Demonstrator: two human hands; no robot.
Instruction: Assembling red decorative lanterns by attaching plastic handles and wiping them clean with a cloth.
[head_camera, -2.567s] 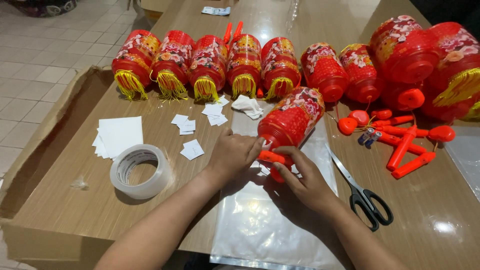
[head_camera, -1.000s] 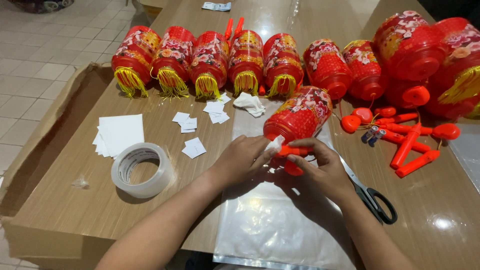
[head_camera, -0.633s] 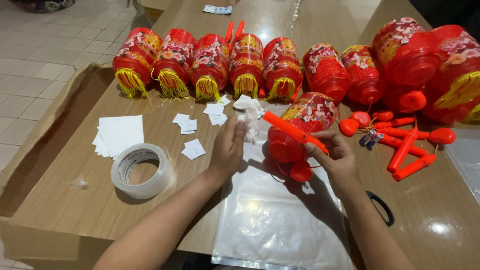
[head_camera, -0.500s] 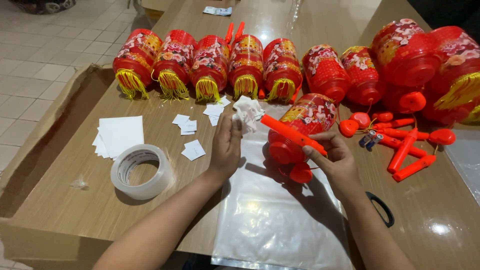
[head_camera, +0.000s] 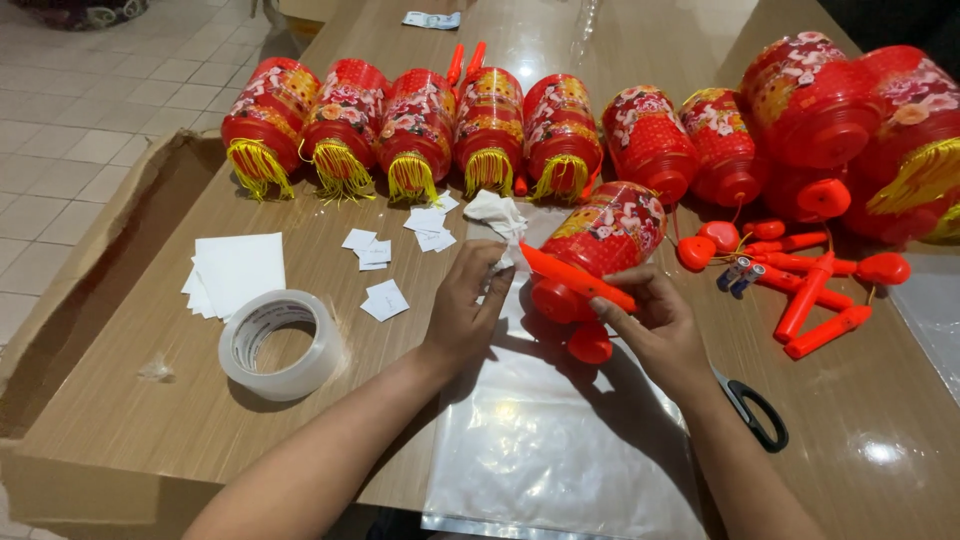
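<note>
A red patterned paper lantern (head_camera: 610, 232) lies on its side in front of me, with an orange-red plastic stick (head_camera: 575, 280) across its red end cap. My right hand (head_camera: 650, 325) grips that stick and the lantern's near end. My left hand (head_camera: 470, 305) reaches toward a crumpled white paper (head_camera: 498, 214) and touches its lower edge with the fingertips. Both hands hover over a clear plastic sheet (head_camera: 560, 440) on the wooden table (head_camera: 150, 420).
A row of finished red lanterns with yellow tassels (head_camera: 420, 130) lines the far side. A roll of clear tape (head_camera: 282, 343), a stack of white paper (head_camera: 238, 270) and small paper slips (head_camera: 385, 298) lie left. Loose red plastic parts (head_camera: 810, 285) and black scissors (head_camera: 750, 405) lie right.
The lantern was lifted and turned, so the orange stick now lies across its end. My left hand let go of the lantern and moved up to the crumpled white paper.
</note>
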